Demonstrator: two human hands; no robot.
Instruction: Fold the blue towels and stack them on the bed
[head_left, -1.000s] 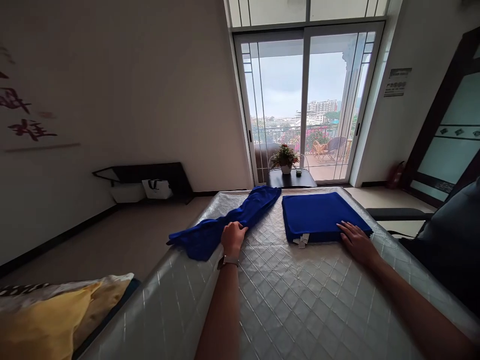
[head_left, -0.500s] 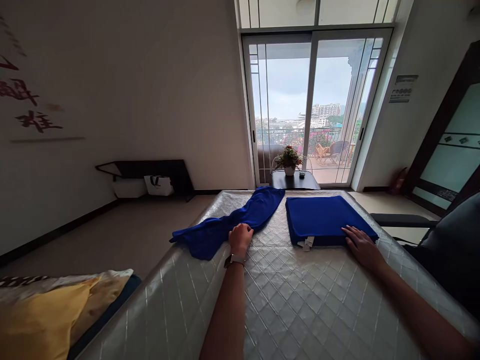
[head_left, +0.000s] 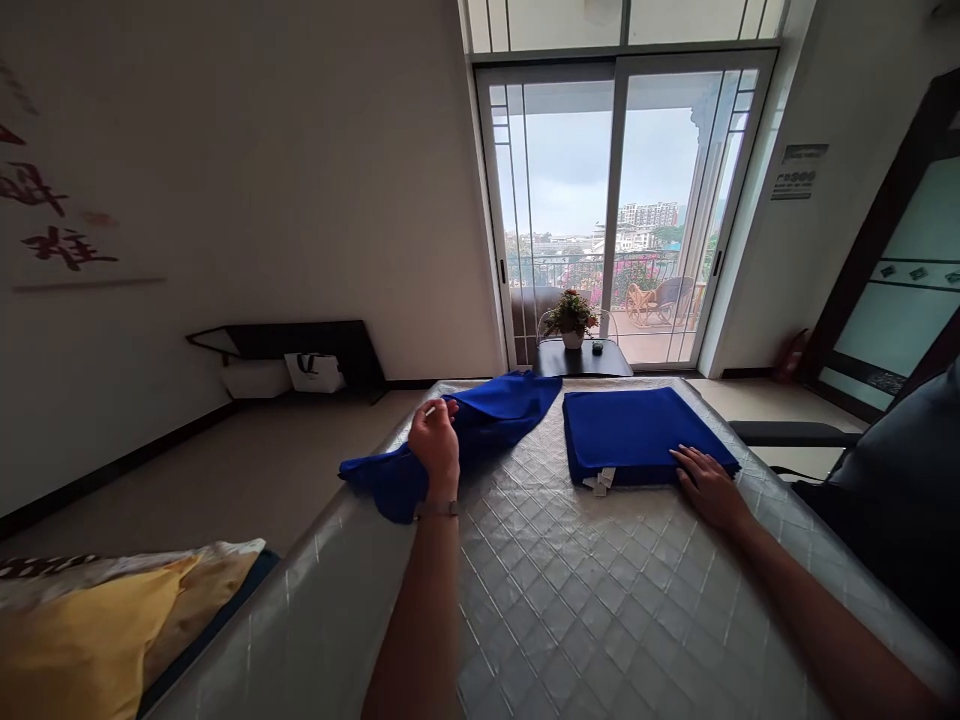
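Note:
A rumpled blue cloth (head_left: pixel 499 415) lies across the left side of the table cover. My left hand (head_left: pixel 435 440) is closed at its near side, fingers curled, and an edge of the cloth rises toward the fingertips. The wrist hides part of the fabric. To the right sits a flat, squared stack of folded blue cloth (head_left: pixel 630 425) with white tags (head_left: pixel 601 482) at its front edge. My right hand (head_left: pixel 709 485) rests on the stack's front right corner, fingers stretched out and lying flat, gripping nothing.
Quilted silvery cover (head_left: pixel 570 590) spreads over the table. A small black table (head_left: pixel 583 362) with a potted plant (head_left: pixel 571 318) stands beyond. Yellow fabric (head_left: pixel 82 640) lies lower left; a black chair (head_left: pixel 900 480) stands at right.
My left hand has moved left and up, raising an edge of the rumpled blue cloth. My right hand stays on the folded stack; the view has shifted slightly.

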